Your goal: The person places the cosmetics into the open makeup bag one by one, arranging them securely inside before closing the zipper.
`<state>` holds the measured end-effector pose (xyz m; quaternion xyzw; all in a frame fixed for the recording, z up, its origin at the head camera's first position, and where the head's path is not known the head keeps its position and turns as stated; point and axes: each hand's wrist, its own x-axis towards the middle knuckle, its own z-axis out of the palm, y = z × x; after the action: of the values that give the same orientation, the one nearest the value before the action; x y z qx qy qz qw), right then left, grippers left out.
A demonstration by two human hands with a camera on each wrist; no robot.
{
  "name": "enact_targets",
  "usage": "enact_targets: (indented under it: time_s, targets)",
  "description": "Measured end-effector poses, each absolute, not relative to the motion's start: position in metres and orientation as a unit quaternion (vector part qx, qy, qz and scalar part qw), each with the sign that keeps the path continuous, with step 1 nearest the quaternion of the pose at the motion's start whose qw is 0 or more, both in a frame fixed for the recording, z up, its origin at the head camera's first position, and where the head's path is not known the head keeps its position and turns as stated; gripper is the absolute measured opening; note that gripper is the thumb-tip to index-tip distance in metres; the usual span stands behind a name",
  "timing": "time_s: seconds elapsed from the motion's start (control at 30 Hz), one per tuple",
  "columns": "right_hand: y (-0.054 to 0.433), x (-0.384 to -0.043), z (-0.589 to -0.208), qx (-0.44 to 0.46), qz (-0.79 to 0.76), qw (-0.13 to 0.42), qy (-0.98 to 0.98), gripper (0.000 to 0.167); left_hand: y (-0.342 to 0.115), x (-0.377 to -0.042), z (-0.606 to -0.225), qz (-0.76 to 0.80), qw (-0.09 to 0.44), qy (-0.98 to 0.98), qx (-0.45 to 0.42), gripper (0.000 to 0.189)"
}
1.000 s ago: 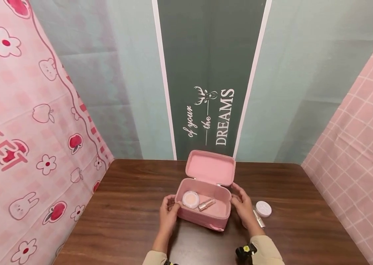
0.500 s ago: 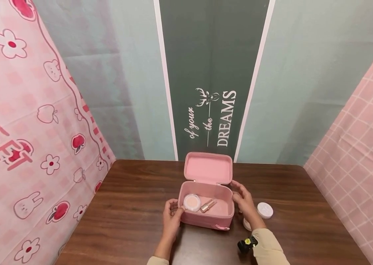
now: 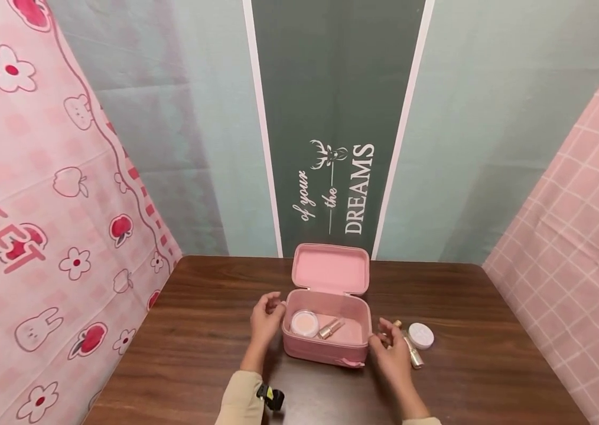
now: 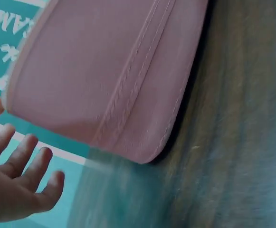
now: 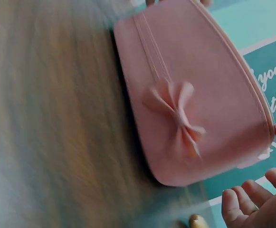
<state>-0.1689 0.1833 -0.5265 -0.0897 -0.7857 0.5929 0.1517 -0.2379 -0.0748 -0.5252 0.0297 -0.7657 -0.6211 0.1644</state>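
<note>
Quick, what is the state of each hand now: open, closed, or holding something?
Left hand: open, fingers loosely spread, holding nothing, beside the pink case.
Right hand: open, fingers relaxed, holding nothing, between the case and the gold tube.

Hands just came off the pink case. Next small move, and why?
Probably the right hand picks up the gold tube lying beside it on the table. The pink case stands open with room inside, and both hands are free; the left hand hovers beside the case.
</note>
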Motion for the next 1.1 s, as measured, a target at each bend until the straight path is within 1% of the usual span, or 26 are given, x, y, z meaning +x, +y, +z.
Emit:
enact_targets:
  time_s: [0.17, 0.23, 0.33, 0.57, 0.73, 0.9, 1.0, 1.1]
  targets:
    - [0.173, -0.159, -0.537, -0.097, 0.661, 0.137, -0.731, 0.035, -0.076, -0.251, -0.534, -0.66, 0.064, -0.748, 0.032, 0.024]
    - [0.172, -0.159, -0.541, -0.099, 0.683, 0.137, -0.711, 0.032, -0.076, -0.252, -0.535, -0.681, 0.038, -0.731, 0.036, 0.025]
    - [0.173, -0.16, -0.546, -0.101, 0.694, 0.145, -0.698, 0.031, -0.077, -0.251, -0.531, -0.705, 0.016, -0.708, 0.042, 0.025]
    - [0.175, -0.165, -0.548, -0.099, 0.685, 0.154, -0.705, 0.03, -0.076, -0.236, -0.505, -0.703, 0.007, -0.711, 0.02, 0.027]
    - [0.185, -0.179, -0.544, -0.093, 0.668, 0.145, -0.723, 0.029, -0.074, -0.217, -0.5, -0.709, 0.013, -0.705, 0.034, 0.029]
    - [0.201, -0.201, -0.545, -0.052, 0.674, 0.123, -0.726, 0.028, -0.066, -0.194, -0.503, -0.721, 0.043, -0.689, 0.055, 0.027]
    - [0.209, -0.214, -0.548, -0.028, 0.68, 0.11, -0.724, 0.027, -0.061, -0.184, -0.509, -0.736, 0.049, -0.672, 0.067, 0.027]
    - [0.214, -0.223, -0.547, -0.02, 0.675, 0.102, -0.73, 0.026, -0.054, -0.177, -0.524, -0.746, 0.049, -0.659, 0.08, 0.027]
